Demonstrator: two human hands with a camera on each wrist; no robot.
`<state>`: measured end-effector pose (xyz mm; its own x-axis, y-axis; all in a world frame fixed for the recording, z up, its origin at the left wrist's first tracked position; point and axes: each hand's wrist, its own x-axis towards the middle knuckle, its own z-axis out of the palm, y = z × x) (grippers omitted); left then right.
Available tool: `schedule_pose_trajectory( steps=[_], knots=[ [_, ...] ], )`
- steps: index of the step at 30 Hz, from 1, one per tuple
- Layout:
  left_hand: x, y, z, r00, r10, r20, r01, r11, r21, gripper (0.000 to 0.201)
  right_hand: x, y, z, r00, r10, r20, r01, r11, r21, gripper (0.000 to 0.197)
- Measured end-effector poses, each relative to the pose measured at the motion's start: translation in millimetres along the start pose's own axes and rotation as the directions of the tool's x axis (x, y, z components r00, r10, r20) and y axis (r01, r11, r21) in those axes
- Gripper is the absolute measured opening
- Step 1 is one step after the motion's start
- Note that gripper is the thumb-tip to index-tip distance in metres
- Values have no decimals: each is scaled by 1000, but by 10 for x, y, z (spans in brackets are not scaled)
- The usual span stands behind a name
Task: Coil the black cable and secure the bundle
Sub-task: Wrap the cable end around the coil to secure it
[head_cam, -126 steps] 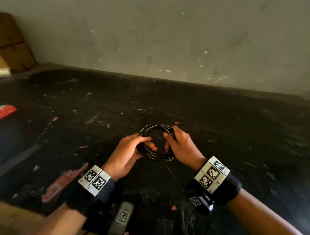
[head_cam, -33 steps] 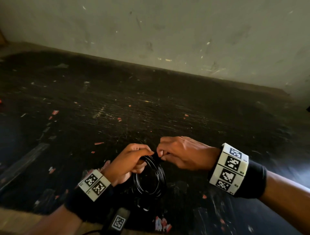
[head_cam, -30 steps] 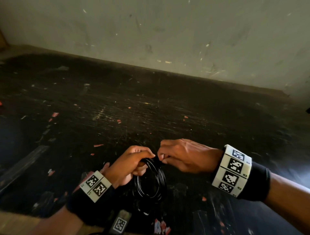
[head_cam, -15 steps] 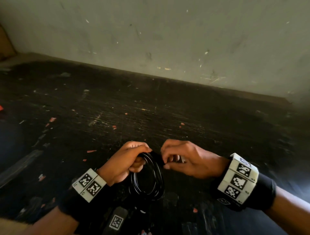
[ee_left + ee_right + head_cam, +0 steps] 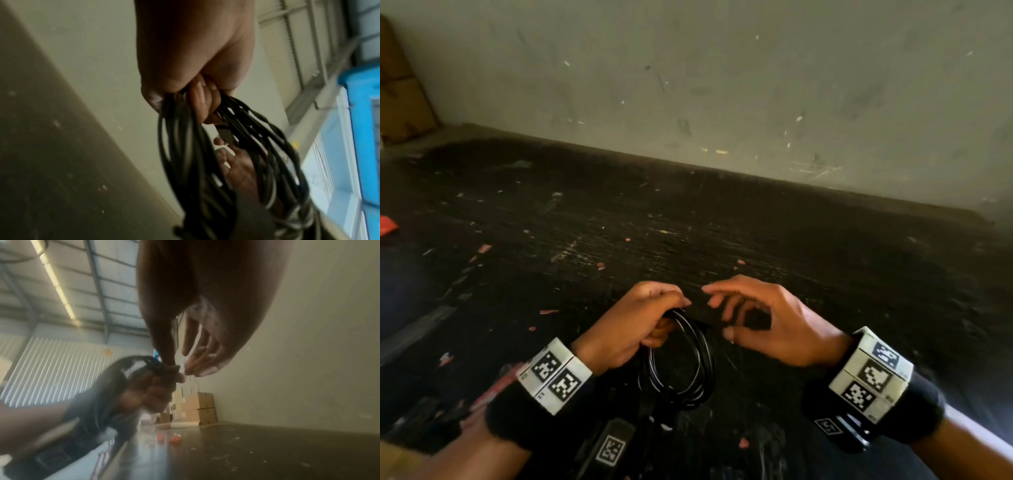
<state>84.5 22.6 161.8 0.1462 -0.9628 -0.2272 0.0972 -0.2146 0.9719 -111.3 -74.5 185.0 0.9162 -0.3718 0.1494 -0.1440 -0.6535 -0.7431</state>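
The black cable (image 5: pixel 681 363), wound into a round multi-loop coil, hangs upright above the dark tabletop.

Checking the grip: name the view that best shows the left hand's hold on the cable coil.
Left wrist: the left hand visibly clamps the cable coil strands close up. Head view shows the whole loop hanging; right wrist view blurs it.

My hands are bare. On my left wrist (image 5: pixel 527 407) I wear a wide black fabric band, and a white block (image 5: pixel 554 375) sits on top of it, printed with square black-and-white codes. My right wrist (image 5: pixel 914 407) has the same black band, with a bigger white block (image 5: pixel 869 373) showing three such codes on its faces. A small black unit (image 5: pixel 839 428) with a white label is strapped under that block. Another coded tag (image 5: pixel 610 450) shows below my left wrist.
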Motion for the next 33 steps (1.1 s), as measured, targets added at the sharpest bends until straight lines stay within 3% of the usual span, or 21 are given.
schedule_pose_trajectory(
  steps=[3, 7, 11, 14, 17, 20, 22, 24, 26, 28, 33],
  knots=[
    [-35, 22, 76, 999, 33, 11, -35, 987, 157, 25, -29, -13, 28, 999, -41, 18, 43, 994, -103, 37],
    [-52, 46, 143, 1000, 27, 8, -28, 986, 163, 26, -80, -2, -23, 993, -107, -40, 103, 989, -103, 15],
    [-64, 76, 162, 996, 41, -78, -33, 994, 100, 22, -166, -70, -130, 962, -73, -264, 77, 997, 6, 14],
    [-27, 39, 183, 971, 49, -235, -24, 994, 110, 23, -208, -201, -159, 905, 25, -426, 71, 975, 209, 21],
    [45, 4, 204, 949, 28, -314, -15, 999, 46, 27, -208, -329, -74, 933, 83, -350, 58, 926, 374, 17],
    [61, 14, 228, 946, 53, -319, -54, 999, 4, 30, -143, -315, 109, 970, 107, -217, -10, 913, 408, 12],
    [45, 32, 244, 946, 71, -316, -76, 997, -5, 29, -70, -239, 190, 974, 102, -202, -33, 948, 318, 12],
    [23, 37, 253, 944, 73, -321, -77, 997, 1, 25, 5, -140, 216, 966, -1, -258, 13, 999, 42, 12],
    [15, 34, 260, 942, 72, -329, -85, 996, -23, 18, 78, -60, 229, 934, -191, -300, 111, 958, -265, 12],
    [18, 40, 277, 936, 59, -348, -85, 994, -61, 12, 142, -8, 255, 902, -317, -293, 156, 872, -463, 11],
    [30, 47, 300, 920, 10, -392, -61, 991, -117, 5, 258, 50, 320, 910, -370, -187, 199, 786, -586, 14]
  ],
)
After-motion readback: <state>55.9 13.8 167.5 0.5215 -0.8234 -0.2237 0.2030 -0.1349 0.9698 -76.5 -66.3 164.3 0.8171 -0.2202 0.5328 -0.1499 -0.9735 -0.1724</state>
